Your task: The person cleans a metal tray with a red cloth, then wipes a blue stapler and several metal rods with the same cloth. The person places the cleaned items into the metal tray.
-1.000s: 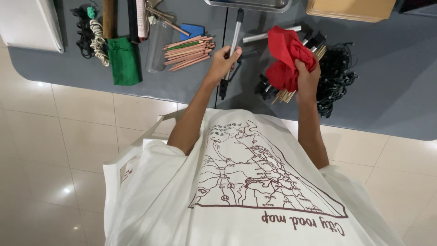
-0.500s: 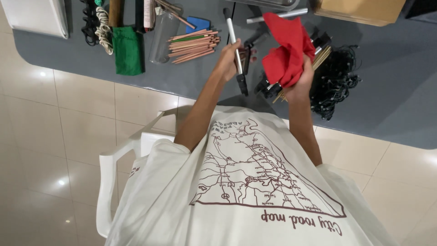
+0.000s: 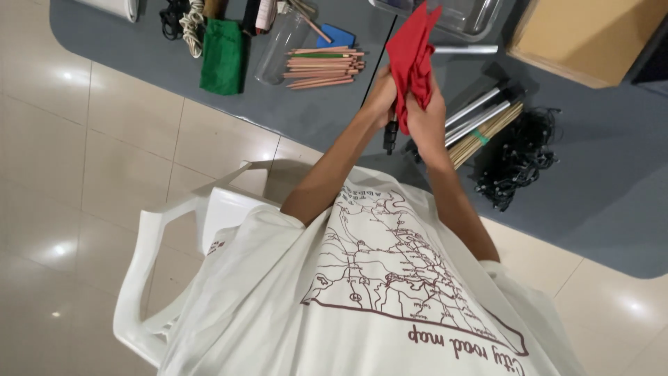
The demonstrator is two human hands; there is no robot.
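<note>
Both hands meet just above the grey table's near edge, wrapped in one red cloth [image 3: 410, 56].

Left hand [image 3: 380, 97]: fingers curled around a thin black rod-like tool [image 3: 390, 132] and the cloth's lower edge. The tool's thick dark end pokes out below the fist; a thin dark line runs up-left of the cloth toward the table's far side. Can't tell whether that line belongs to the same tool. Fingertips hidden by the cloth.

Right hand [image 3: 426, 118]: clenched on the cloth from the other side, touching the left hand. Only its back and knuckles show; finger pads buried in fabric.

The cloth stands up from the fists in a bunched peak, its top overlapping a clear plastic tray [image 3: 480, 21] that is cut off by the upper edge.

Just right of the hands: silver-and-black tubes [image 3: 480, 111] lying across a bundle of thin wooden sticks [image 3: 487, 132] with a green band, partly hidden behind the right wrist. Further right, a tangle of black cord [image 3: 518, 160]. Cardboard box [image 3: 584, 35] top right, cropped.

Left of the hands: pencils [image 3: 323, 66] in a loose row, a clear jar [image 3: 282, 45] on its side, a blue piece behind it (unclear what), and a green pouch [image 3: 223, 56]. Items along the top edge are too cropped to identify.

Grey table [image 3: 612, 209], white plastic chair [image 3: 160, 278] lower left. A white printed shirt [image 3: 362, 299] fills the foreground and hides everything beneath it.
</note>
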